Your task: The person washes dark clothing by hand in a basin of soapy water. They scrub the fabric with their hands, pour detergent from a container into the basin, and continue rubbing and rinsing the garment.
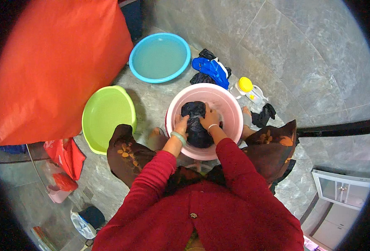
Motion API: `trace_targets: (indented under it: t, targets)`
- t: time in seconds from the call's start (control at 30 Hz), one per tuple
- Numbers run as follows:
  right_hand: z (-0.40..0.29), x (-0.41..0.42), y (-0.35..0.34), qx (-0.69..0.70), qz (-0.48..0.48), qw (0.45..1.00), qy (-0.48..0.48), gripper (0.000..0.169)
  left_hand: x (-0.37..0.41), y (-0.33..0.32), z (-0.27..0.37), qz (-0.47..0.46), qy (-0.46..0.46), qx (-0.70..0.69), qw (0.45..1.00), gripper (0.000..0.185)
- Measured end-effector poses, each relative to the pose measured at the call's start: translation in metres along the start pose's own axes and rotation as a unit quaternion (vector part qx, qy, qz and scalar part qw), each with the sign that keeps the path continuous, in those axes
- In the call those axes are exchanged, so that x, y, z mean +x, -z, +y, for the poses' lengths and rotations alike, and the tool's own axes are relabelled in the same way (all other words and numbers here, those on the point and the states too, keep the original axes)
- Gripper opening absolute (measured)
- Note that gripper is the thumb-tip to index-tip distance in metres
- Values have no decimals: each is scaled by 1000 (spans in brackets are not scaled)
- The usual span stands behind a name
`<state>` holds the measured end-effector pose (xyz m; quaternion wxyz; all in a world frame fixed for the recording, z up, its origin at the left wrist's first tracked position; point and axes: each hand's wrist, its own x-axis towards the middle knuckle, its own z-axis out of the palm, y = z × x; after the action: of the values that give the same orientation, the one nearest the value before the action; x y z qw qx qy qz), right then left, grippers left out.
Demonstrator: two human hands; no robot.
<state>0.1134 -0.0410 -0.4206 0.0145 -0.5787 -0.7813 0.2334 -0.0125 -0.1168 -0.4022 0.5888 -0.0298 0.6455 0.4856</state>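
Between my knees stands a pink plastic basin (232, 125) with a wet black cloth (200, 135) bunched inside it. My left hand (181, 125) grips the cloth's left side, a pale green bangle on that wrist. On its right side my right hand (210, 117) holds the cloth, with a light bracelet on the wrist. Fingertips of both hands are partly hidden by the cloth and by the hands themselves. A small dark reddish bit shows beside the cloth, too small to name.
Beyond are a blue basin (159, 58) of cloudy water and a green basin (108, 116). Blue and black cloths or bags (211, 69), a yellow-lidded jar (244, 84) and a black cloth (264, 115) lie near the wall. A large orange cover (59, 69) hangs at left.
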Motion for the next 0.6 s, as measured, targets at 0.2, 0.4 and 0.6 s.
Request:
trace_targets:
  t: [0.2, 0.4, 0.6]
  targets:
    - [-50, -46, 69, 176, -178, 947, 201, 44, 15, 11, 7, -156, 1, -80, 985, 35]
    - [-91, -86, 89, 175, -79, 971, 140, 42, 18, 16, -10, -240, -235, -15, 942, 34]
    - [-44, -21, 64, 80, 24, 993, 79, 46, -30, -12, 15, -119, -106, -18, 987, 35]
